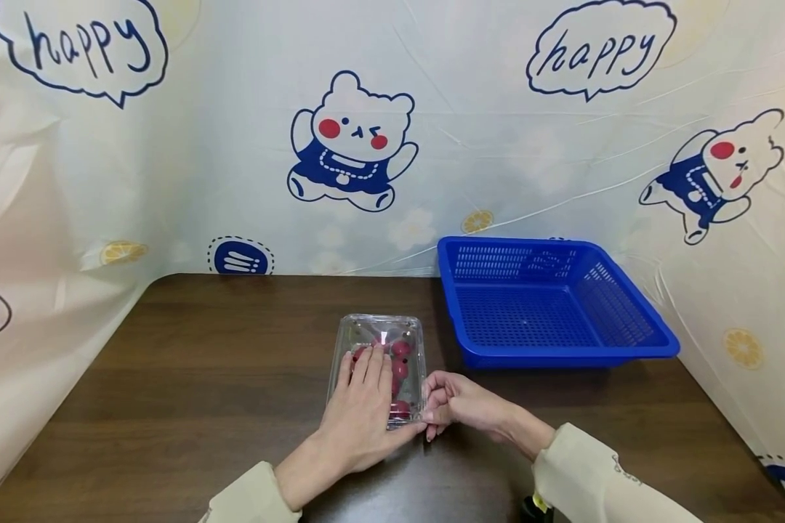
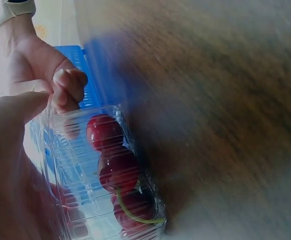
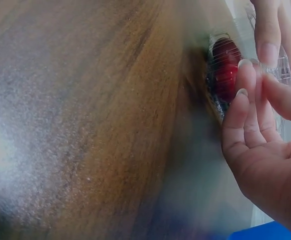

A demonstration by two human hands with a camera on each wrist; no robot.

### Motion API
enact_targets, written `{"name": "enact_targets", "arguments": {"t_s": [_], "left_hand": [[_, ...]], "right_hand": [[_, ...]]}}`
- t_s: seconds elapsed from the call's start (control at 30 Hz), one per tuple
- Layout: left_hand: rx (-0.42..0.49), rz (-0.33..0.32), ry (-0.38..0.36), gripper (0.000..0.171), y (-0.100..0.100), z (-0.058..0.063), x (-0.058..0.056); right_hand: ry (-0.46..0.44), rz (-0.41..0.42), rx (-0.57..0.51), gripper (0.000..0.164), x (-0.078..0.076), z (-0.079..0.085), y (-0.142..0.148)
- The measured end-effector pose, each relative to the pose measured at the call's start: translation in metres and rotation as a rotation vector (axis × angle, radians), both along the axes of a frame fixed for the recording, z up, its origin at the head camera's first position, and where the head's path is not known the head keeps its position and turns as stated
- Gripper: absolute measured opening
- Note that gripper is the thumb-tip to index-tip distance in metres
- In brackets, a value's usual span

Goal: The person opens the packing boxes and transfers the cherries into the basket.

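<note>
A clear plastic clamshell box (image 1: pixel 366 328) lies on the table with several dark red cherries (image 2: pixel 118 170) inside, one with a green stem. My left hand (image 1: pixel 360 418) lies across the lid with its fingers extended, its thumb reaching the near right corner. At that corner my right hand (image 1: pixel 464 403) has its fingers curled and pinches the plastic edge between thumb and forefinger. In the right wrist view, the right fingertips (image 3: pixel 243 92) overlap the box's side, right by the left thumb. The left palm hides part of the cherries in the head view.
A blue plastic basket (image 1: pixel 530 356) with perforated sides stands behind and right of the box. The brown wooden table (image 1: pixel 190 378) ends at a printed cloth backdrop (image 1: pixel 235 145). A small black and yellow object (image 1: pixel 536 506) shows at the bottom edge, beside the right sleeve.
</note>
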State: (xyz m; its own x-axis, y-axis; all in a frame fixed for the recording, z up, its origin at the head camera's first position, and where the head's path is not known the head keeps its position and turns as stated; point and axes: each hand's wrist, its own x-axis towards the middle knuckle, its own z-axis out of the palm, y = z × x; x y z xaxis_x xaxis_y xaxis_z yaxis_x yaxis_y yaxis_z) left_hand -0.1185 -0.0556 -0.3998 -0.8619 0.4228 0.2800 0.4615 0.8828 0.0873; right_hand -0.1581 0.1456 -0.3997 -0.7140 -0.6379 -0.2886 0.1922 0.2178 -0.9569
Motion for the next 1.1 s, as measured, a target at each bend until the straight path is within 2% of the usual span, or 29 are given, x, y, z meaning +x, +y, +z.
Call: {"name": "enact_targets", "arguments": {"t_s": [0.3, 0.6, 0.73, 1.1], "left_hand": [[0.036, -0.006, 0.016, 0.097, -0.001, -0.001, 0.001], [0.076, -0.008, 0.057, 0.094, -0.003, -0.004, -0.003], [0.088, -0.007, 0.054, 0.093, -0.003, -0.003, -0.003], [0.129, -0.008, 0.020, 0.090, -0.002, 0.001, -0.002]], "right_hand": [[-0.044, 0.013, -0.012, 0.016, -0.001, 0.002, 0.001], [0.012, -0.127, 0.112, 0.009, 0.001, 0.005, -0.009], [0.054, -0.155, 0.136, 0.016, 0.000, 0.005, -0.012], [0.061, -0.118, 0.179, 0.025, -0.005, 0.007, -0.013]]}}
